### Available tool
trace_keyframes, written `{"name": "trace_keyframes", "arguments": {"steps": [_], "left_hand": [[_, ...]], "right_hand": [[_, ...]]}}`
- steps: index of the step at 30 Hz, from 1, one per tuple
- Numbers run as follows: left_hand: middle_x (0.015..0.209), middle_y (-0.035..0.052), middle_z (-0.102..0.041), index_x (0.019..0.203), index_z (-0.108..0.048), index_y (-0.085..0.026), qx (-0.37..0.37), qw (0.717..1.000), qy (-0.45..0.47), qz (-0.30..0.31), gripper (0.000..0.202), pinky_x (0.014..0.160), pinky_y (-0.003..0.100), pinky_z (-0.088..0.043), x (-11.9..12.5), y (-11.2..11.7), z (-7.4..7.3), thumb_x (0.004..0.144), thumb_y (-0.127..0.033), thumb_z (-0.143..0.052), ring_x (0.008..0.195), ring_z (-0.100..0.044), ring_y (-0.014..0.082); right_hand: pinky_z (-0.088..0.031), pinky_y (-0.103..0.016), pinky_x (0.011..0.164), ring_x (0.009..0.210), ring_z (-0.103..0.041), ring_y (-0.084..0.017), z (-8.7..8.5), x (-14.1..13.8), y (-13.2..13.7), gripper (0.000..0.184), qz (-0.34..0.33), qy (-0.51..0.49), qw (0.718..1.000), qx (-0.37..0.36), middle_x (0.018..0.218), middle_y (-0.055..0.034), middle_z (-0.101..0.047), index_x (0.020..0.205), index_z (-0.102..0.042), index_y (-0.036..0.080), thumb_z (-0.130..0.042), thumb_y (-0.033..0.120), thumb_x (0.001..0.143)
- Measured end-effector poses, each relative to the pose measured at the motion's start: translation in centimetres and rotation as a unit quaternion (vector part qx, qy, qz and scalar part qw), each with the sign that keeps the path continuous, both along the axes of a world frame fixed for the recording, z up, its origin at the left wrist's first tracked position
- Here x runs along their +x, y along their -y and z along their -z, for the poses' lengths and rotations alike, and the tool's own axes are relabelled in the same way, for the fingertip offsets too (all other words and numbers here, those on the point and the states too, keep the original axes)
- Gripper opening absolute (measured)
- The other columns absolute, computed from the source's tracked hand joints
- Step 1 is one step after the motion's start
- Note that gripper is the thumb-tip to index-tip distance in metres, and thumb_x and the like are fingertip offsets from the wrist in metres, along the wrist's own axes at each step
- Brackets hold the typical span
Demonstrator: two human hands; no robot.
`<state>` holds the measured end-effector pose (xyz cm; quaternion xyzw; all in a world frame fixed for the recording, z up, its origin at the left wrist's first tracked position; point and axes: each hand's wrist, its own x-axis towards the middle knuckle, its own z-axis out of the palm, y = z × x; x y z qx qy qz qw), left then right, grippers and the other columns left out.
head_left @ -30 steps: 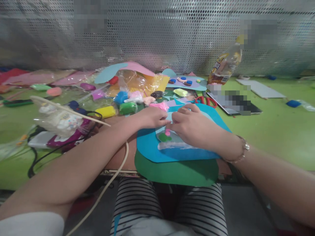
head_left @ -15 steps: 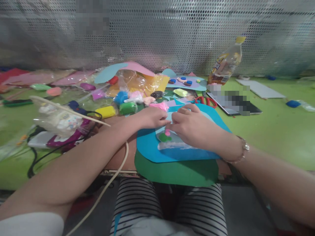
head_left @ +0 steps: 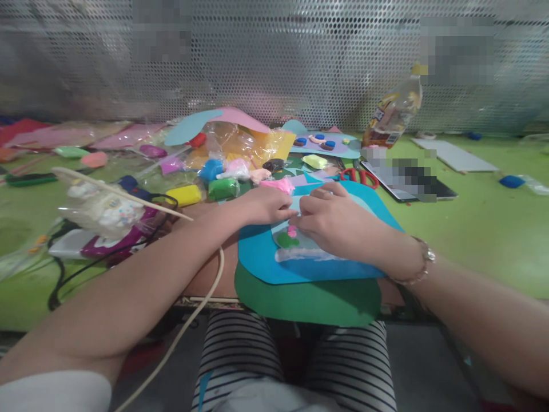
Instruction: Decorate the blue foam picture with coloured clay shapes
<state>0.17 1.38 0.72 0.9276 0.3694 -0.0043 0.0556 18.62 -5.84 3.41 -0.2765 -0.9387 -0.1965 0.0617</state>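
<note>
My left hand [head_left: 269, 205] is closed above the left side of a blue paper sheet [head_left: 257, 257], its fingertips almost meeting those of my right hand [head_left: 328, 214]. The right fingers are bent together in a pinch; whatever either hand grips is hidden. Under them, a pale paper shape on the blue sheet carries a flat green clay piece [head_left: 288, 240], small pink clay bits [head_left: 292, 230] and a white smeared strip [head_left: 300, 254]. A green paper sheet [head_left: 309, 300] lies beneath the blue one. Bright pink clay [head_left: 281, 185] shows just beyond my left hand.
Clay packs, among them a yellow pack [head_left: 185, 195] and a green pack [head_left: 223, 188], lie behind on the left. Red-handled scissors [head_left: 360, 178], a phone [head_left: 407, 180] and a bottle [head_left: 394, 114] are at the back right. A pale cord [head_left: 217, 274] runs under my left forearm.
</note>
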Motion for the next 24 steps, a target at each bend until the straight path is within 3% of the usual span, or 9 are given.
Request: {"name": "trace_keyframes", "arguments": {"steps": [24], "left_hand": [[0.075,0.0044,-0.063,0.077,-0.058,-0.019,0.002,1.000,0.001,-0.001,0.033,0.051,0.027,-0.027,-0.06,-0.16,0.24,0.086,-0.043,-0.039,0.065,-0.052,0.0159]], "right_hand": [[-0.022,-0.034,0.075,0.070,-0.038,-0.015,-0.06,0.02,-0.10,0.028,0.003,0.000,1.000,-0.027,0.074,-0.0031,-0.050,0.085,-0.069,0.022,-0.043,0.013,0.090]]}}
